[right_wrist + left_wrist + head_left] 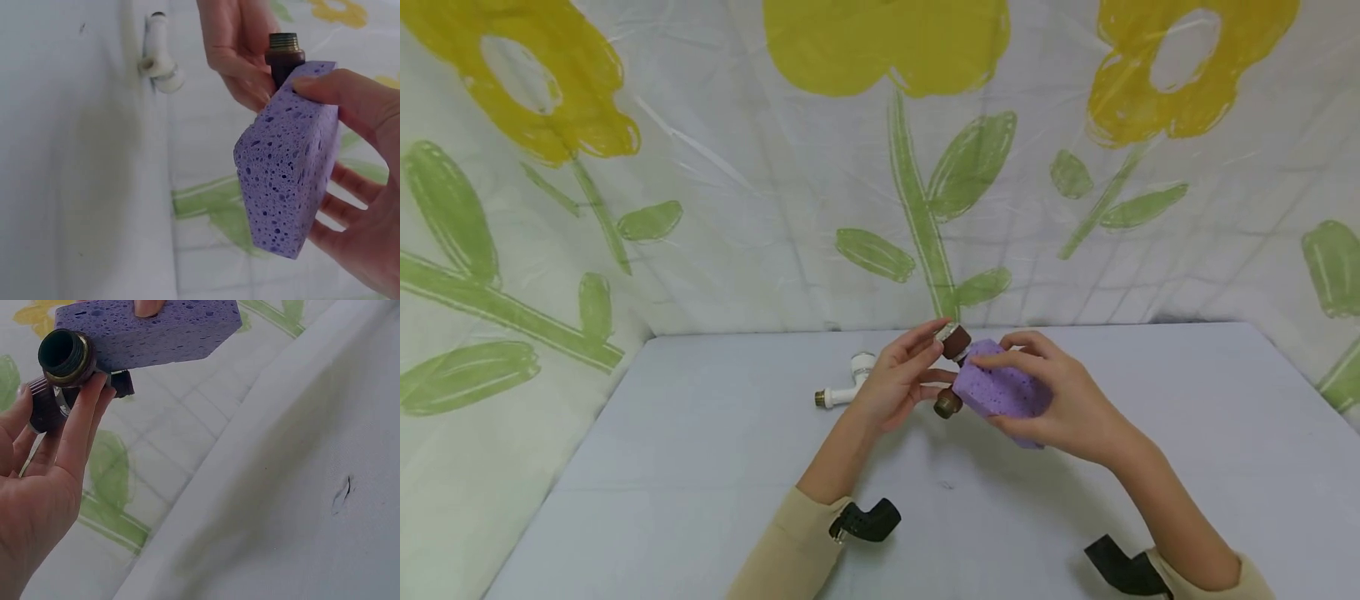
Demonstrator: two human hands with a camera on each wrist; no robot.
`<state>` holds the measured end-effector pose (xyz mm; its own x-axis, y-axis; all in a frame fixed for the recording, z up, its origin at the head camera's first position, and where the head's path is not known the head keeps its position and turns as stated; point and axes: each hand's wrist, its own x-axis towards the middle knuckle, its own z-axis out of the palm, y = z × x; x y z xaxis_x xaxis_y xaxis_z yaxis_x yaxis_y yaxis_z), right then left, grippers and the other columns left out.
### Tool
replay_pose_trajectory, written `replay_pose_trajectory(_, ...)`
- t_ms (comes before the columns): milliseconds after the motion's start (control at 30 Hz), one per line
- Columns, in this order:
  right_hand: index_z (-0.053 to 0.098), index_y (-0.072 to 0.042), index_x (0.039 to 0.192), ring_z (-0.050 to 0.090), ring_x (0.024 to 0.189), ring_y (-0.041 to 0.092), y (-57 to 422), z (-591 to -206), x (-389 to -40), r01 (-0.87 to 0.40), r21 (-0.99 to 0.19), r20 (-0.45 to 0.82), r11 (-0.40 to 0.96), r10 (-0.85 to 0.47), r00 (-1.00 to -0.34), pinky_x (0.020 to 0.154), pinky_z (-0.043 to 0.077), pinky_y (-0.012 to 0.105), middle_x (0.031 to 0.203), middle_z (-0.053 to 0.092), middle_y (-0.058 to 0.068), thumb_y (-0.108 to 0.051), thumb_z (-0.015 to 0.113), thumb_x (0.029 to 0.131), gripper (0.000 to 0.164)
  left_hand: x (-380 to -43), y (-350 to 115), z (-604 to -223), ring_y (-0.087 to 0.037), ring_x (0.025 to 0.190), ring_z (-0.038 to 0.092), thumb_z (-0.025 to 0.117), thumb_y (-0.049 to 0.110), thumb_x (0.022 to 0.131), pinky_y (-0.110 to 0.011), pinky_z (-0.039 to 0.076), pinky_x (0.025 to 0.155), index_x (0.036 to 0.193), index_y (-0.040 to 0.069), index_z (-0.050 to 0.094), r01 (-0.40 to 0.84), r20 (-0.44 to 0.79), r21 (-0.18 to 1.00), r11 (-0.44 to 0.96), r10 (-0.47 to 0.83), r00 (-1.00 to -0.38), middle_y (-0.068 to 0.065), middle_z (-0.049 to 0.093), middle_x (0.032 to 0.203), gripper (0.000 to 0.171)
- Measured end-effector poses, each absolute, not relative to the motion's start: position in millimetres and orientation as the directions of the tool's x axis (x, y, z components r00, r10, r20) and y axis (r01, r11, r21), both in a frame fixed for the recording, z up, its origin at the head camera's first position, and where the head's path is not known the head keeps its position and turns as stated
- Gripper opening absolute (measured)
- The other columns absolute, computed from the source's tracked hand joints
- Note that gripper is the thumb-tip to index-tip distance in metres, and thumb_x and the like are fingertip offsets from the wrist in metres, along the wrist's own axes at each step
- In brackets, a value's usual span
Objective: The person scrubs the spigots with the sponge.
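Note:
My left hand [898,379] grips a brown valve fitting [954,340] by its ribbed knob, raised over the table. The fitting's threaded, hollow end [62,356] faces the camera in the left wrist view. In my right hand [1071,408] is a purple porous sponge [275,169], pinched between thumb and fingers. The sponge overlaps the fitting's body in the head view, and its edge lies right at the fitting in the left wrist view. Part of the fitting is hidden behind the sponge.
A white valve fitting [857,385] with a brass threaded end lies on the white table [700,467], behind my left hand. Beyond the table's back edge hangs a white sheet [722,208] printed with yellow flowers. A small dark mark [344,494] shows on the tabletop.

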<state>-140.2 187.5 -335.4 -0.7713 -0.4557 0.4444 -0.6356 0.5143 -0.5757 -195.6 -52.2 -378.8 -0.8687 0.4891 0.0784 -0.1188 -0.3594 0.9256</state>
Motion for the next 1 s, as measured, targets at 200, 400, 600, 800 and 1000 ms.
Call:
replay_pose_trajectory(200, 0.072, -0.019, 0.136, 0.062, 0.114, 0.024, 190.5, -331.3, -138.1, -0.634, -0.582, 0.453, 0.508, -0.445, -0.772, 0.085, 0.060, 0.037, 0.133, 0.063, 0.005, -0.010, 0.099, 0.072, 0.070, -196.5, -54.2, -375.9, -0.011, 0.088, 0.076, 0.043, 0.009, 0.114, -0.024, 0.064, 0.073, 0.162, 0.001, 0.035, -0.083, 0.121, 0.931, -0.354, 0.516, -0.848, -0.005, 0.058, 0.133, 0.050)
replay_pose_trajectory(400, 0.063, -0.016, 0.146, 0.061, 0.117, 0.010, 192.5, -330.4, -136.4, -0.595, -0.631, 0.420, 0.498, -0.425, -0.802, 0.094, 0.060, 0.029, 0.138, 0.066, 0.004, -0.015, 0.098, 0.075, 0.079, -198.6, -55.7, -372.9, -0.014, 0.090, 0.075, 0.045, 0.010, 0.113, -0.027, 0.065, 0.076, 0.160, -0.001, 0.038, -0.026, 0.131, 0.957, -0.290, 0.508, -0.852, -0.015, 0.055, 0.142, 0.048)
replay_pose_trajectory(600, 0.061, -0.015, 0.147, 0.060, 0.109, 0.009, 194.6, -334.5, -134.6, -0.562, -0.662, 0.391, 0.497, -0.410, -0.824, 0.092, 0.061, 0.027, 0.139, 0.065, 0.003, -0.011, 0.095, 0.079, 0.076, -197.3, -54.1, -367.3, -0.016, 0.104, 0.071, 0.049, 0.007, 0.112, -0.036, 0.066, 0.083, 0.155, -0.004, 0.045, 0.082, 0.177, 0.973, -0.216, 0.469, -0.865, -0.020, 0.049, 0.149, 0.045)
replay_pose_trajectory(800, 0.062, -0.015, 0.147, 0.059, 0.106, 0.008, 194.0, -338.1, -132.2, -0.566, -0.650, 0.412, 0.507, -0.391, -0.823, 0.089, 0.061, 0.026, 0.136, 0.066, 0.003, -0.011, 0.094, 0.079, 0.075, -194.7, -49.5, -364.9, -0.013, 0.110, 0.067, 0.050, -0.004, 0.108, -0.039, 0.067, 0.083, 0.149, -0.012, 0.047, 0.157, 0.259, 0.954, -0.256, 0.433, -0.863, -0.017, 0.052, 0.134, 0.042)
replay_pose_trajectory(1000, 0.063, -0.015, 0.146, 0.059, 0.105, 0.006, 194.2, -339.0, -131.0, -0.574, -0.646, 0.452, 0.503, -0.353, -0.819, 0.089, 0.060, 0.021, 0.134, 0.068, 0.005, -0.008, 0.094, 0.078, 0.075, -193.7, -45.1, -363.6, -0.009, 0.108, 0.066, 0.049, -0.008, 0.107, -0.034, 0.067, 0.078, 0.146, -0.015, 0.048, 0.169, 0.290, 0.937, -0.306, 0.406, -0.867, -0.010, 0.055, 0.130, 0.039)
